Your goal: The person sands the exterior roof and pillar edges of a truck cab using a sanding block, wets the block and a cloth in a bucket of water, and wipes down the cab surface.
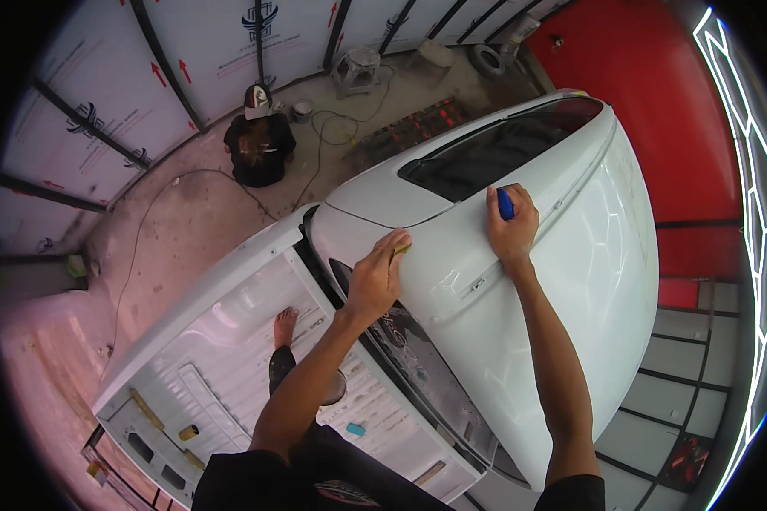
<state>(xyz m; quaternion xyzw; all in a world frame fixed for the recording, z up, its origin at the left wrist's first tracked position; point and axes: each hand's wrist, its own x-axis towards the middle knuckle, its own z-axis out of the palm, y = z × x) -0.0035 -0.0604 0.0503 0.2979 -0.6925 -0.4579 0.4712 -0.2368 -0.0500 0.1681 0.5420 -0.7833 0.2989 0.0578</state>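
Observation:
A white pickup cab [486,264] lies before me, its roof running from the rear window [435,375] to the dark side window [503,149]. My right hand [520,234] is closed around a small blue block [505,204] at the roof edge above the side window. Further left, my left hand [373,281] is at the rear corner of the cab, fingers closed on a small yellow-brown piece [402,249]. Whether that piece is paper or tape I cannot tell.
My bare foot [285,326] stands in the white truck bed [230,341], which also holds a light-blue block [355,429] and a yellow roll [188,433]. A person [258,145] squats on the floor beside a cable and a bucket [302,109]. A stool [355,70] stands by the wall.

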